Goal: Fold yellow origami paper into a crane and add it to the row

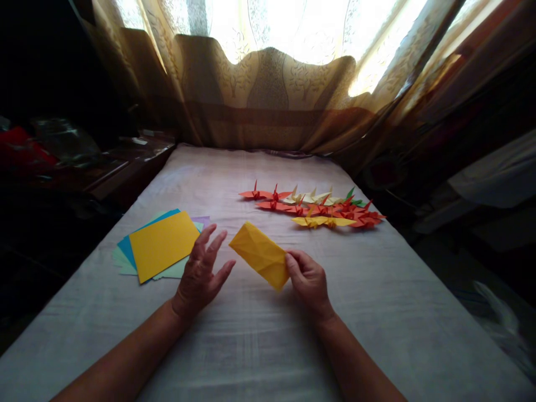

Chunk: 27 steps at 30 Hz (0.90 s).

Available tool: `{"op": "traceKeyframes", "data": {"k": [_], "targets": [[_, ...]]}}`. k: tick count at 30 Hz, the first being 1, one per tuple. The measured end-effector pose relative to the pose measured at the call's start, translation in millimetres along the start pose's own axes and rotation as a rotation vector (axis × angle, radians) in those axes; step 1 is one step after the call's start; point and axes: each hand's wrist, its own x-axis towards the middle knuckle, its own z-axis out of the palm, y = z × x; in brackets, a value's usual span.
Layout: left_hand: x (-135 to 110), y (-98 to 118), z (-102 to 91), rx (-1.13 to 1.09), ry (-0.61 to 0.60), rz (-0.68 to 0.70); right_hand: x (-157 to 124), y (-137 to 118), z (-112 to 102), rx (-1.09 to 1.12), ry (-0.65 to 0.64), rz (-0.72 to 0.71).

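Note:
My right hand (310, 282) pinches the right end of a folded yellow sheet of origami paper (259, 254), thumb on top. Creases cross the paper, which is tilted and held above the white cloth. My left hand (203, 273) is apart from it on the left, fingers spread, holding nothing. Beside that hand lies a stack of coloured paper; a yellow sheet (163, 245) is uppermost, with blue paper (128, 251) and pale green paper (173, 272) showing beneath. The left hand hides part of the stack's right edge.
Folded paper cranes stand in rows at the back right: red cranes (274, 206), cream cranes (314, 197), yellow cranes (322, 222) and a green one (354, 199). A white cloth (251, 346) covers the surface. Behind it hangs a patterned curtain (268, 84); a dark wooden ledge (138, 156) borders the left.

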Motion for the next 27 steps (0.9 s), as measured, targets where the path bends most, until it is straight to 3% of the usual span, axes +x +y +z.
{"op": "traceKeyframes", "data": {"k": [2, 5, 9, 16, 22, 27], "targets": [[-3.6, 7.0, 3.2, 0.016, -0.090, 0.105, -0.5, 2.6, 2.2, -0.020, -0.036, 0.114], [-10.7, 14.0, 9.9, 0.010, -0.328, 0.240, -1.3, 3.5, 4.4, -0.122, -0.125, 0.168], [-17.5, 16.0, 16.8, -0.007, -0.605, 0.225, -1.7, -2.0, 2.3, -0.181, -0.234, 0.146], [-15.8, 15.4, 12.8, -0.037, -0.644, 0.163, 2.0, -0.8, -23.1, -0.040, -0.631, -0.046], [-18.0, 15.5, 14.2, -0.020, -0.593, 0.186, 9.4, 19.8, -27.0, -0.253, -0.448, -0.419], [-20.6, 14.7, 16.6, 0.001, -0.557, 0.172, 6.5, 11.3, -16.3, -0.356, -0.293, -0.624]]}}
